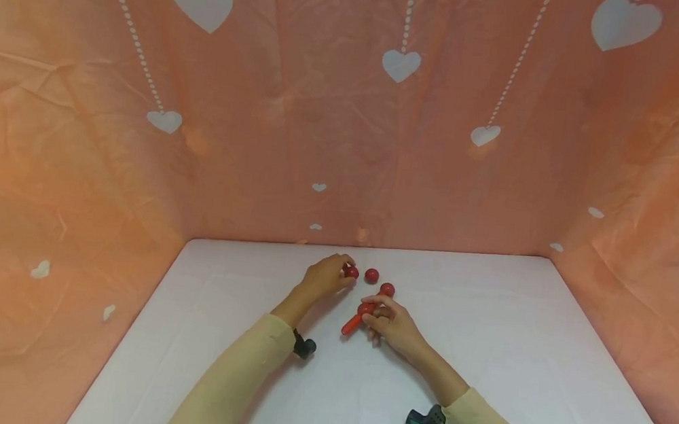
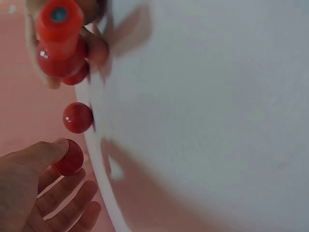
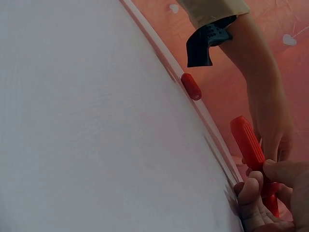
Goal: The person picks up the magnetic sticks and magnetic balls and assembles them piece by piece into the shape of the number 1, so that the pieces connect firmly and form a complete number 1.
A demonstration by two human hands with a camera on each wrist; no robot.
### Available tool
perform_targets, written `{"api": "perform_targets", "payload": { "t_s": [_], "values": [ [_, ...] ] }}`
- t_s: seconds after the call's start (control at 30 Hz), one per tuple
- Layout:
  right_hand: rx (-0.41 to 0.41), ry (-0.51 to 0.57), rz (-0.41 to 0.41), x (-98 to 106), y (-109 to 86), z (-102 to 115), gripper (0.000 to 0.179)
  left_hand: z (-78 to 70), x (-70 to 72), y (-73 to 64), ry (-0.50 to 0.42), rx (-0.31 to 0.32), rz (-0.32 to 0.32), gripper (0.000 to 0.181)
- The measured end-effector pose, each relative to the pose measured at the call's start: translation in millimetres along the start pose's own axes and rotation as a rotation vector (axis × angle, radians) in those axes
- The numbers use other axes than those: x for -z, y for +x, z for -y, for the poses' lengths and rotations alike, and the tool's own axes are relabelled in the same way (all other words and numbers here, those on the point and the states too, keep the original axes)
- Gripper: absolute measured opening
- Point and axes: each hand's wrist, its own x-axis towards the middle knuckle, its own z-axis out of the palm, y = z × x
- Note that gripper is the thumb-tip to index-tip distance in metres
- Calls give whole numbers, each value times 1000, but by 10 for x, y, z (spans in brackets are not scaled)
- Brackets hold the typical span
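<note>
My left hand (image 1: 326,276) is at the far side of the white table, with its thumb and index finger on a small glossy red ball (image 2: 70,158). Nearer and to the right, my right hand (image 1: 395,325) grips a red ribbed handle (image 3: 247,142) joined to or touching a round red bulb (image 1: 365,308). The handle's end, with a dark hole in it, faces the left wrist camera. A second red ball (image 1: 372,276) lies just right of the left hand. Another red ball (image 1: 387,290) sits just beyond the right hand's fingers.
A short red rod (image 3: 191,87) lies on the table in the right wrist view; I cannot make it out in the head view. The white table (image 1: 487,335) meets an orange cloth wall (image 1: 439,194) with white hearts at the back and sides.
</note>
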Motion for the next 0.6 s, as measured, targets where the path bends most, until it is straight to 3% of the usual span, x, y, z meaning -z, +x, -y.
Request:
{"api": "perform_targets", "payload": {
  "t_s": [0.23,0.6],
  "values": [
    [-4,8,-1,-10,6,-8,40,-20,70,-118,-98,-18,-13,33],
    [-11,-12,-1,-14,-12,24,40,-34,166,-319,-149,-34,-10,28]
  ]
}}
